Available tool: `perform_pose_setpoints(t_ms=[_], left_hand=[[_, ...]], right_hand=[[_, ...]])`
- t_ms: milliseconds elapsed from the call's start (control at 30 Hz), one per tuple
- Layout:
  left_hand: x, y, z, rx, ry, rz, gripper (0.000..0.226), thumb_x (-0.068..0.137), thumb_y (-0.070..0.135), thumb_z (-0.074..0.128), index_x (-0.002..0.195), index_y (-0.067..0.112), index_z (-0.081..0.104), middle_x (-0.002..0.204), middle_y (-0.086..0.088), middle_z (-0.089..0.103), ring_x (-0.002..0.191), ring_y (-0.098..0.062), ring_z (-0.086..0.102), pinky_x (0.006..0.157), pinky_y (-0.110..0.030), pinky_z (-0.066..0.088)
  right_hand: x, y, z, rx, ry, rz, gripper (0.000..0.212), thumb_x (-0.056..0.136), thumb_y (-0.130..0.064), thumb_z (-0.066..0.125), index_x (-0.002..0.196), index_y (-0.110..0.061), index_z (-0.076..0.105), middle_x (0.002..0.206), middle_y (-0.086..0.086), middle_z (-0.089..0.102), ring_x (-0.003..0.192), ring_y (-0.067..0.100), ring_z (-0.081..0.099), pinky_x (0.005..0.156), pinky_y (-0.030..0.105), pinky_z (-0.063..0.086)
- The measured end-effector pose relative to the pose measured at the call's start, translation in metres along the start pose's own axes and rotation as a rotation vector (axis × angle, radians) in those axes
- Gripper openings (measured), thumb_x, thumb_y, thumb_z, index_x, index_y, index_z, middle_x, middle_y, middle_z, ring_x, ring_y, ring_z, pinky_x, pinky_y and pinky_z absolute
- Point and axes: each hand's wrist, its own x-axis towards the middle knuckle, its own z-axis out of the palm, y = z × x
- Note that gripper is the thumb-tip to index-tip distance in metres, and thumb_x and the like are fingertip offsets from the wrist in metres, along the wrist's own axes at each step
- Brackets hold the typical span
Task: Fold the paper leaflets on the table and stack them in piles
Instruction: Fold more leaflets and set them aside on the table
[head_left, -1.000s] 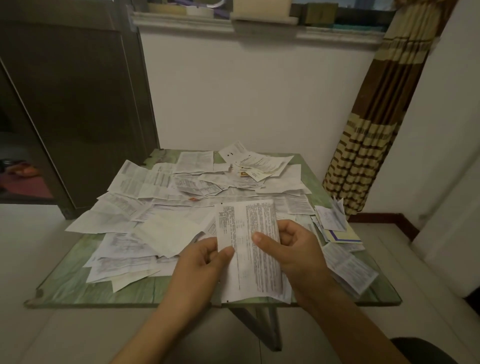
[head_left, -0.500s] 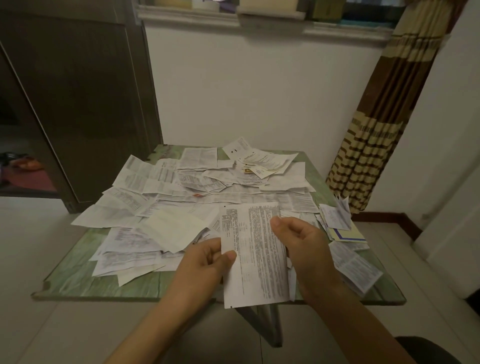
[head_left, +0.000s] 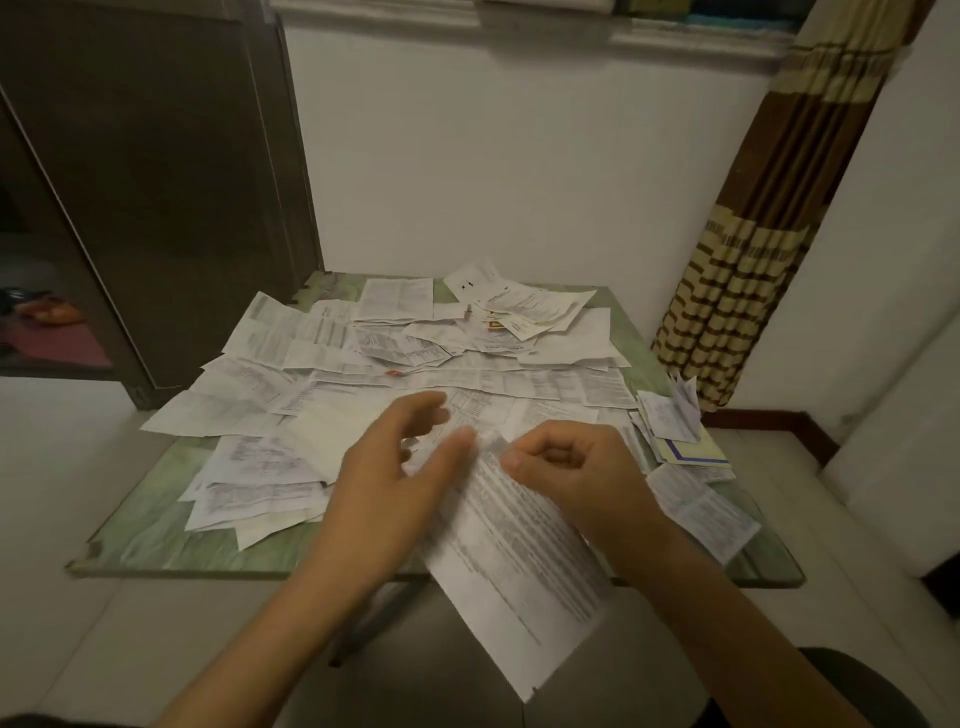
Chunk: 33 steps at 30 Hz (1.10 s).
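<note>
A long white printed leaflet (head_left: 524, 571) hangs tilted over the table's near edge, its lower end pointing down to the right. My right hand (head_left: 576, 473) pinches its top corner with curled fingers. Just left of it, my left hand (head_left: 395, 493) is blurred, fingers spread, its thumb close to the leaflet's top edge; I cannot tell if it touches the paper. Behind both hands, many unfolded leaflets (head_left: 395, 358) lie scattered over the green table (head_left: 156, 540).
A small pile of folded leaflets (head_left: 675, 421) lies at the table's right edge, with more sheets (head_left: 701, 509) at the near right corner. A white wall stands behind the table, a striped curtain (head_left: 737, 291) to the right, a dark door (head_left: 156, 182) to the left.
My left hand has let go of the leaflet's left edge and opened. The right hand has closed on the top, and the sheet has swung down and tilted to the right.
</note>
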Motion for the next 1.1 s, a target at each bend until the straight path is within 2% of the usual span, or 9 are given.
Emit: perform_pose_setpoints(t_ms=[67, 167, 233, 400, 633, 800, 900, 1000, 1100], left_hand=[[0.009, 0.011, 0.0, 0.062, -0.134, 0.038, 0.006, 0.083, 0.035, 0.061, 0.088, 0.037, 0.063, 0.085, 0.02, 0.065, 0.083, 0.009, 0.057, 0.072, -0.014, 0.045], [0.016, 0.015, 0.002, 0.189, -0.156, 0.106, 0.016, 0.085, 0.026, 0.062, 0.07, 0.034, 0.061, 0.074, 0.013, 0.065, 0.076, 0.004, 0.058, 0.07, -0.011, 0.045], [0.016, 0.014, 0.002, 0.221, -0.115, 0.121, 0.017, 0.084, 0.028, 0.064, 0.069, 0.033, 0.06, 0.071, 0.012, 0.064, 0.074, 0.001, 0.057, 0.069, -0.012, 0.045], [0.013, 0.005, 0.001, 0.139, -0.101, 0.083, 0.018, 0.081, 0.035, 0.064, 0.072, 0.02, 0.066, 0.07, -0.005, 0.067, 0.068, -0.02, 0.06, 0.065, -0.032, 0.05], [0.024, 0.007, -0.017, 0.126, 0.094, 0.105, 0.015, 0.086, 0.026, 0.062, 0.072, 0.021, 0.061, 0.071, 0.003, 0.061, 0.064, -0.009, 0.054, 0.056, -0.013, 0.042], [0.036, 0.001, -0.049, 0.133, 0.196, 0.031, 0.018, 0.088, 0.027, 0.059, 0.07, 0.024, 0.058, 0.077, 0.007, 0.059, 0.07, -0.007, 0.053, 0.062, -0.02, 0.04], [0.033, 0.004, -0.05, 0.212, 0.049, 0.057, 0.02, 0.087, 0.028, 0.06, 0.068, 0.023, 0.058, 0.075, 0.007, 0.06, 0.066, -0.006, 0.055, 0.056, -0.015, 0.039], [0.029, 0.009, -0.03, 0.197, -0.122, 0.096, 0.02, 0.085, 0.031, 0.062, 0.067, 0.023, 0.059, 0.075, 0.005, 0.064, 0.065, -0.013, 0.061, 0.057, -0.02, 0.047], [0.027, 0.014, -0.016, 0.164, -0.166, 0.129, 0.019, 0.083, 0.033, 0.062, 0.07, 0.02, 0.064, 0.074, 0.004, 0.066, 0.063, -0.008, 0.061, 0.061, -0.024, 0.05]], right_hand=[[0.0, -0.003, 0.005, -0.06, -0.053, -0.049, 0.01, 0.084, -0.004, 0.064, 0.077, -0.009, 0.069, 0.071, 0.004, 0.067, 0.067, 0.011, 0.064, 0.065, 0.015, 0.052], [0.001, -0.002, 0.011, -0.066, -0.023, -0.09, 0.018, 0.084, -0.003, 0.064, 0.072, -0.017, 0.067, 0.068, 0.003, 0.066, 0.064, 0.015, 0.064, 0.063, 0.018, 0.053], [0.0, 0.0, 0.012, -0.044, -0.006, -0.086, 0.021, 0.083, -0.004, 0.065, 0.07, -0.02, 0.067, 0.066, 0.001, 0.066, 0.061, 0.014, 0.064, 0.061, 0.02, 0.053], [0.001, 0.001, 0.013, -0.039, 0.016, -0.085, 0.013, 0.083, -0.004, 0.066, 0.073, -0.011, 0.068, 0.068, 0.007, 0.067, 0.064, 0.018, 0.066, 0.062, 0.021, 0.055], [-0.005, 0.004, 0.009, -0.003, -0.019, -0.012, 0.012, 0.085, -0.005, 0.062, 0.076, -0.01, 0.066, 0.073, 0.001, 0.068, 0.064, 0.005, 0.065, 0.062, 0.015, 0.052], [-0.027, 0.028, -0.009, -0.075, -0.043, 0.158, 0.012, 0.086, -0.007, 0.063, 0.074, -0.009, 0.065, 0.065, 0.002, 0.067, 0.054, 0.004, 0.061, 0.057, 0.014, 0.047], [-0.024, 0.02, -0.018, -0.064, 0.031, 0.135, 0.008, 0.085, -0.016, 0.063, 0.088, -0.009, 0.065, 0.077, 0.002, 0.069, 0.064, 0.004, 0.063, 0.061, 0.015, 0.05], [-0.01, -0.002, -0.011, -0.07, -0.187, 0.148, 0.043, 0.073, -0.042, 0.063, 0.112, -0.026, 0.055, 0.096, -0.005, 0.067, 0.084, 0.005, 0.065, 0.07, 0.018, 0.052], [-0.006, -0.012, 0.007, -0.148, -0.343, 0.116, 0.01, 0.086, -0.027, 0.063, 0.095, -0.026, 0.058, 0.085, -0.005, 0.069, 0.072, 0.005, 0.068, 0.06, 0.014, 0.053]])
